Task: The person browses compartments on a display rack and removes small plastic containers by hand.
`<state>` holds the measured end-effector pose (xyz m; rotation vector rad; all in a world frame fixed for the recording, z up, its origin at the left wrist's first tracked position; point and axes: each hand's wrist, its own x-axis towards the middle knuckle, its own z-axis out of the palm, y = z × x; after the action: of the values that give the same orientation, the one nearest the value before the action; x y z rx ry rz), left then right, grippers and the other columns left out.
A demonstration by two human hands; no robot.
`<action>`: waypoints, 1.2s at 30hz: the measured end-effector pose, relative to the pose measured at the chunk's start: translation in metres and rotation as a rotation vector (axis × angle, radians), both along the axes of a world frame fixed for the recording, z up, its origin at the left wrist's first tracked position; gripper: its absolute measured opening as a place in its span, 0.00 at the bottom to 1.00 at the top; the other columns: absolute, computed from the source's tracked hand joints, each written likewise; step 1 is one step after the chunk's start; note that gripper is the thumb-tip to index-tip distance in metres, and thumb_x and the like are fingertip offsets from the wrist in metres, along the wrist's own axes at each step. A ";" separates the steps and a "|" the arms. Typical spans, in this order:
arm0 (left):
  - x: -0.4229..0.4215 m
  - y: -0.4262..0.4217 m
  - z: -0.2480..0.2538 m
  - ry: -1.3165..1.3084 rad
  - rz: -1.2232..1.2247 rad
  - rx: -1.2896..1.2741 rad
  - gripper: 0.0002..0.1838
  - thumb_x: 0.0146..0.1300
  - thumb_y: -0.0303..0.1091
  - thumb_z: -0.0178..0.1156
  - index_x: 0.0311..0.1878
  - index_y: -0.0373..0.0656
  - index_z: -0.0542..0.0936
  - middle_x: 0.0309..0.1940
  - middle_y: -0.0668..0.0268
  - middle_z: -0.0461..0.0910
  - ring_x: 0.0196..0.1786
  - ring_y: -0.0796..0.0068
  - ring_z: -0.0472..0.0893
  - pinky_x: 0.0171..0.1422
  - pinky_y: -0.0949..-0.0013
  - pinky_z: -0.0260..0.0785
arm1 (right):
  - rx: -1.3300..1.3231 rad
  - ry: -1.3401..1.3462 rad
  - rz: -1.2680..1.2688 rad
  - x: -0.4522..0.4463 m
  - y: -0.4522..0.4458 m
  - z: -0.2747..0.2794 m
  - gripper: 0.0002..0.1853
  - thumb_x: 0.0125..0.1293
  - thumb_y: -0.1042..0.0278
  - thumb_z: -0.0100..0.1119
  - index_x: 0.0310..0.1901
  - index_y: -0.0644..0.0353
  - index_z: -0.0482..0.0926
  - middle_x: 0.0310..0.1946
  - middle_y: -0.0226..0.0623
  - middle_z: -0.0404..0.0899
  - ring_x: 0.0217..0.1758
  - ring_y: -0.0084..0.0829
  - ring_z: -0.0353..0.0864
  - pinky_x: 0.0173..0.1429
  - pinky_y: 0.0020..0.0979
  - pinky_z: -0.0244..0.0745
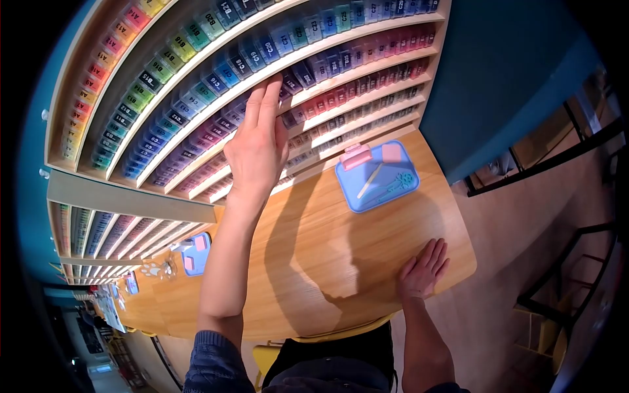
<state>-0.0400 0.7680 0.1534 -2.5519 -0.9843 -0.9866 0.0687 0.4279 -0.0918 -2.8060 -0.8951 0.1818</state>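
Observation:
My left hand (pixel 257 141) reaches up to the wall rack (pixel 434 88), with two fingers stretched out side by side. Their tips are at a shelf edge, beside the dark purple labelled boxes (pixel 304 74) of one row. I see nothing held in this hand, though part of its thumb side is hidden. Lower right, my right hand (pixel 424 270) lies flat with fingers extended on the wooden table (pixel 314 262). A blue tray (pixel 357 202) sits beyond it, bearing a pink block-like item (pixel 355 156), a pink square (pixel 392 153), a pale stick (pixel 370 181) and a teal tool (pixel 396 187).
Small clear boxes with coloured contents fill the rack's curved shelves, such as the green boxes (pixel 139 99). A second blue tray (pixel 205 253) with pink pieces stands farther left. The table's rounded end (pixel 473 262) is at right, near dark-framed furniture (pixel 557 275).

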 end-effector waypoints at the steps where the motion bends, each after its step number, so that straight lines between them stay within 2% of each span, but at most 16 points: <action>1: -0.001 0.000 0.000 0.001 -0.002 -0.003 0.34 0.64 0.23 0.64 0.75 0.53 0.73 0.68 0.61 0.78 0.34 0.63 0.87 0.37 0.62 0.81 | 0.000 0.002 0.004 0.000 0.000 0.000 0.41 0.75 0.55 0.43 0.84 0.64 0.48 0.87 0.46 0.43 0.91 0.44 0.35 0.90 0.54 0.27; 9: 0.007 -0.008 -0.002 -0.028 0.027 -0.051 0.37 0.64 0.21 0.64 0.77 0.53 0.72 0.73 0.62 0.75 0.32 0.69 0.86 0.34 0.68 0.79 | 0.021 -0.060 0.006 0.000 -0.002 -0.009 0.41 0.75 0.54 0.43 0.84 0.64 0.49 0.87 0.47 0.45 0.91 0.46 0.39 0.89 0.55 0.30; 12: 0.021 -0.018 -0.002 -0.013 -0.135 0.029 0.40 0.63 0.19 0.64 0.78 0.55 0.71 0.77 0.63 0.72 0.32 0.70 0.86 0.33 0.70 0.78 | 0.046 -0.055 0.010 0.000 -0.003 -0.009 0.41 0.74 0.54 0.44 0.84 0.64 0.50 0.87 0.48 0.46 0.90 0.46 0.40 0.89 0.56 0.32; 18: 0.051 -0.005 -0.002 0.019 -0.076 0.039 0.35 0.65 0.24 0.64 0.76 0.52 0.72 0.73 0.62 0.76 0.35 0.63 0.88 0.35 0.64 0.80 | 0.056 -0.060 -0.005 -0.001 -0.001 -0.009 0.40 0.73 0.57 0.45 0.83 0.64 0.52 0.86 0.47 0.47 0.90 0.46 0.41 0.89 0.55 0.33; 23: 0.044 -0.007 0.004 0.031 -0.030 0.049 0.31 0.66 0.26 0.64 0.73 0.51 0.74 0.69 0.59 0.78 0.36 0.62 0.88 0.37 0.61 0.81 | 0.044 -0.012 -0.010 -0.001 -0.001 -0.003 0.40 0.74 0.55 0.45 0.83 0.64 0.51 0.86 0.49 0.46 0.90 0.46 0.40 0.89 0.58 0.32; 25: 0.041 -0.008 0.004 0.025 -0.027 0.019 0.31 0.65 0.26 0.63 0.73 0.46 0.74 0.68 0.59 0.78 0.42 0.59 0.89 0.38 0.61 0.82 | 0.021 -0.017 -0.001 -0.001 -0.001 0.001 0.40 0.74 0.56 0.45 0.83 0.64 0.50 0.87 0.47 0.45 0.91 0.45 0.39 0.89 0.56 0.31; 33: 0.061 -0.012 0.005 0.006 -0.063 0.051 0.32 0.64 0.25 0.62 0.74 0.45 0.73 0.71 0.58 0.76 0.39 0.60 0.89 0.37 0.63 0.82 | 0.021 -0.006 -0.009 -0.001 0.000 0.000 0.41 0.74 0.56 0.45 0.83 0.65 0.50 0.87 0.48 0.45 0.91 0.46 0.38 0.89 0.56 0.30; 36: 0.078 -0.012 0.011 0.023 -0.182 0.042 0.35 0.63 0.23 0.62 0.76 0.50 0.72 0.71 0.57 0.76 0.35 0.61 0.88 0.37 0.61 0.81 | 0.026 0.014 -0.005 -0.001 0.000 0.003 0.40 0.74 0.57 0.45 0.83 0.65 0.50 0.87 0.48 0.45 0.91 0.46 0.38 0.89 0.57 0.30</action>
<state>0.0379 0.7555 0.1641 -2.6482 -0.7274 -1.0091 0.0679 0.4283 -0.0883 -2.7799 -0.8808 0.1872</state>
